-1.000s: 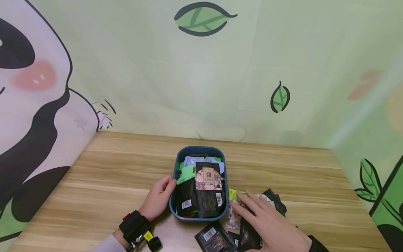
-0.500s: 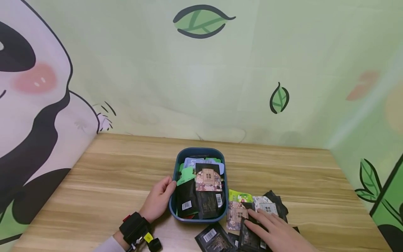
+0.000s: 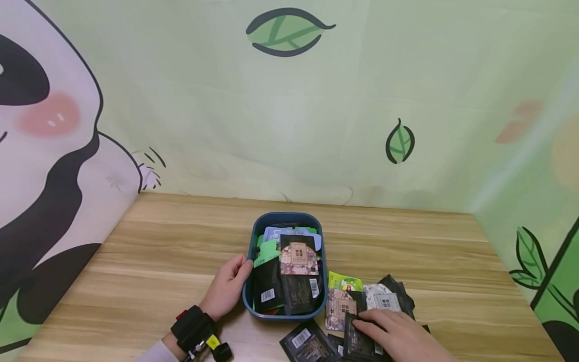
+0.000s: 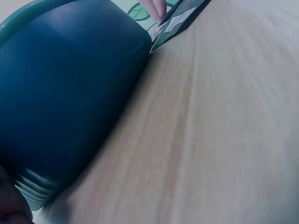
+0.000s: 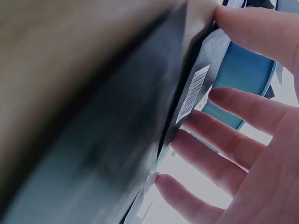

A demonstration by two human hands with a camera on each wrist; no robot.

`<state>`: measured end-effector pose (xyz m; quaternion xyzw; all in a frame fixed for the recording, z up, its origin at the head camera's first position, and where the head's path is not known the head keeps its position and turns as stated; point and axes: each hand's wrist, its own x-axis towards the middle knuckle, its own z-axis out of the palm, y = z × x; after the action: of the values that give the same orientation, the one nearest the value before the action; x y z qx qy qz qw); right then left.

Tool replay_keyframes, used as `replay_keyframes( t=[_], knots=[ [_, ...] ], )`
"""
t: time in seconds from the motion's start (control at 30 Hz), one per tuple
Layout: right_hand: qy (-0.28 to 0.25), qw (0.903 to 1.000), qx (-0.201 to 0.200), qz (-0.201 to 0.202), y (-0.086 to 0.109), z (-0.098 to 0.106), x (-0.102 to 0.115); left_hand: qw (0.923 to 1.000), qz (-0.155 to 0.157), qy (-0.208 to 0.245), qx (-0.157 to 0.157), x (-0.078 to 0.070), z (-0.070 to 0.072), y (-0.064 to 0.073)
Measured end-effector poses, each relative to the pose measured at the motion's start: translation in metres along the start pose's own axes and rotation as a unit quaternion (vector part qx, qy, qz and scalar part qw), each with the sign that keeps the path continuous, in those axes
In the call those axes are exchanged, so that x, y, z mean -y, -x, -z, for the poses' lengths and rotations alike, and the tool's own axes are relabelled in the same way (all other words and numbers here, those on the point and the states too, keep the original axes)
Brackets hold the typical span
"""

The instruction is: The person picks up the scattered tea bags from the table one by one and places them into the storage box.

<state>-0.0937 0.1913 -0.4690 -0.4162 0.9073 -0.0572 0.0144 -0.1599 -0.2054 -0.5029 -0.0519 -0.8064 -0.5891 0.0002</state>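
Note:
A dark blue bin (image 3: pixel 246 296) stands on the table, filled with packets. On top lies a black packet with a pink floral front (image 3: pixel 299 261). My left hand (image 3: pixel 228 286) holds the bin's left side, thumb at the rim; its fingers are mostly hidden. Right of the bin, my right hand (image 3: pixel 400 332) rests with its fingertips on a black packet (image 3: pixel 357 342) in a loose pile. In the right wrist view, the thumb and fingers are spread and nearly straight, touching a barcoded packet (image 5: pixel 198 84) without curling round it.
Beside the bin lie a green packet (image 3: pixel 344 281), a pink floral packet (image 3: pixel 339 309), a grey-white floral packet (image 3: pixel 382 297) and a barcoded black packet (image 3: pixel 307 342). Behind the wooden table (image 3: pixel 181 226) hangs a pale green backdrop (image 3: pixel 203 100) with leaves and a panda.
My right hand has drawn back toward the near right, uncovering the green and floral packets, and now touches a black packet. My left hand keeps its place on the bin.

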Motion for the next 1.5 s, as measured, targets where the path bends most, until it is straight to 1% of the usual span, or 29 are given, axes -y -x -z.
replay_keyframes(
  t=[0.17, 0.3, 0.33, 0.43, 0.53, 0.57, 0.7, 0.83, 0.93, 1.07, 1.17, 1.37, 1.43, 1.5],
  knots=[
    [-0.023, 0.9994, -0.025, 0.001, -0.004, 0.001, 0.000, 1.0000, 0.001, 0.000, 0.004, -0.001, 0.000, 0.001],
    [-0.055, 0.9981, -0.026, -0.004, -0.008, 0.002, 0.000, 1.0000, 0.003, 0.003, 0.006, -0.002, 0.000, 0.001],
    [-0.063, 0.9978, -0.022, -0.006, -0.008, 0.002, 0.000, 0.9999, 0.006, 0.003, 0.008, -0.005, 0.000, 0.001],
    [-0.088, 0.9960, -0.006, -0.012, -0.011, 0.004, 0.000, 0.9998, 0.009, 0.003, 0.015, -0.021, 0.002, 0.005],
    [-0.102, 0.9947, 0.003, -0.014, -0.014, 0.005, 0.000, 0.9997, 0.013, -0.003, 0.022, -0.037, 0.003, 0.010],
    [-0.105, 0.9944, 0.005, -0.014, -0.015, 0.006, 0.000, 0.9997, 0.012, -0.003, 0.023, -0.040, 0.004, 0.011],
    [-0.105, 0.9944, 0.009, -0.006, -0.018, 0.008, 0.000, 0.9996, 0.011, -0.007, 0.023, -0.041, 0.004, 0.012],
    [-0.090, 0.9958, 0.008, -0.012, -0.021, 0.012, -0.001, 0.9996, 0.008, -0.010, 0.025, -0.041, 0.004, 0.012],
    [-0.078, 0.9966, -0.003, -0.026, -0.023, 0.017, -0.003, 0.9995, 0.012, -0.008, 0.027, -0.040, 0.004, 0.012],
    [-0.054, 0.9974, -0.031, -0.037, -0.029, 0.027, -0.005, 0.9994, 0.020, -0.001, 0.027, -0.038, 0.005, 0.011],
    [-0.039, 0.9971, -0.056, -0.033, -0.037, 0.034, -0.009, 0.9994, 0.020, 0.002, 0.027, -0.037, 0.005, 0.011],
    [-0.040, 0.9956, -0.084, -0.015, -0.060, 0.052, -0.017, 0.9995, 0.014, -0.002, 0.028, -0.039, 0.005, 0.011],
    [-0.036, 0.9950, -0.093, -0.007, -0.069, 0.057, -0.017, 0.9995, 0.015, -0.005, 0.027, -0.037, 0.005, 0.010],
    [-0.028, 0.9943, -0.103, 0.000, -0.077, 0.062, -0.014, 0.9995, 0.018, -0.003, 0.026, -0.032, 0.004, 0.008]
  ],
)
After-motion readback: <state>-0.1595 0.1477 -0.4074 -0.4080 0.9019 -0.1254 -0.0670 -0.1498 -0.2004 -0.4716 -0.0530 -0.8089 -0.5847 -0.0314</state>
